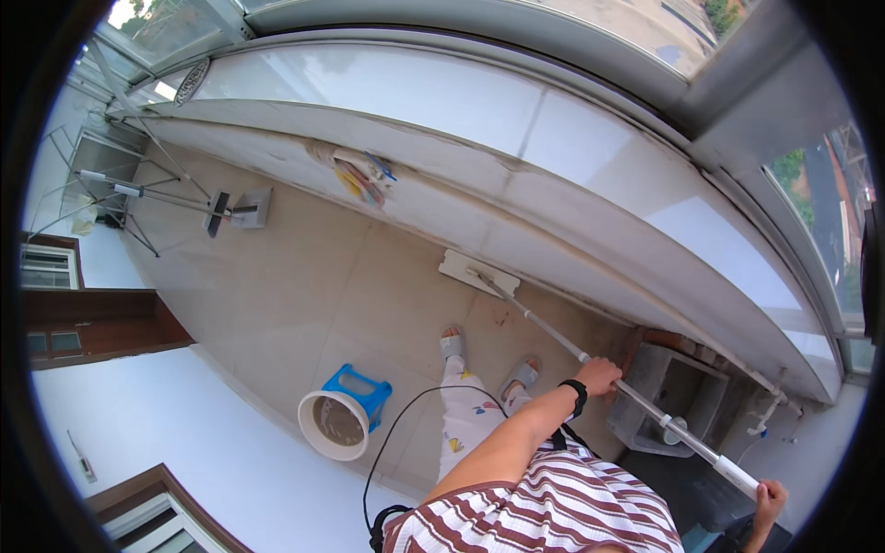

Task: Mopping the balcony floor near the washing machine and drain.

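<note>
My left hand (599,377), with a black band on its wrist, grips the metal pole (563,340) of a flat mop partway along. At the pole's upper end, my right hand (771,496) is closed around the white handle grip (734,475). The pole slants away from me to the white rectangular mop head (478,274), which lies on the tiled floor (290,276) beside the foot of the low wall. Just in front of my slippered feet are small reddish-brown marks (500,317) on the tiles. The underside of the mop head is hidden.
A white bucket of murky water (339,420) stands by a blue plastic stool (359,387). A stone sink (664,394) is at right. Cloths and gloves (356,176) hang on the wall pipe. Farther left are a broom and dustpan (235,209) and a metal rack (148,231).
</note>
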Motion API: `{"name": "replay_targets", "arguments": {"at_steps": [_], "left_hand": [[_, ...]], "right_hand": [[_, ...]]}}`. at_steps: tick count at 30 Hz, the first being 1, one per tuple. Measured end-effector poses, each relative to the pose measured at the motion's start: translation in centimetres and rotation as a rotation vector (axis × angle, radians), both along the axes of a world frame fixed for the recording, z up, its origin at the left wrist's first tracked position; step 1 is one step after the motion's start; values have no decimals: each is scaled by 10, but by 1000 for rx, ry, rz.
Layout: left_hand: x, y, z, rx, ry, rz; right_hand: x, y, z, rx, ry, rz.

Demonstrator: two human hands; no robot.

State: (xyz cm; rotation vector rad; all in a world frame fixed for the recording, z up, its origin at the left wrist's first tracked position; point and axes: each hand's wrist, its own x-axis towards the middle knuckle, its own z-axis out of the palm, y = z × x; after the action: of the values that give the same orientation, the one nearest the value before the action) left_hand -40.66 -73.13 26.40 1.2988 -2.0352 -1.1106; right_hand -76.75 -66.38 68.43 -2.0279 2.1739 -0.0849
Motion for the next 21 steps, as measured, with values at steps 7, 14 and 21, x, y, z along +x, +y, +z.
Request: {"name": "replay_targets", "arguments": {"at_steps": [7,14,21], "left_hand": [[48,-5,1,66,73,-28],[126,-3,-23,52,4,27],[256,-3,-51,44,-188,74]], "right_hand": [[21,-9,7,189,26,-127],[87,-17,-28,222,14,-229],[244,-51,-80,447,-187,-124]]}}
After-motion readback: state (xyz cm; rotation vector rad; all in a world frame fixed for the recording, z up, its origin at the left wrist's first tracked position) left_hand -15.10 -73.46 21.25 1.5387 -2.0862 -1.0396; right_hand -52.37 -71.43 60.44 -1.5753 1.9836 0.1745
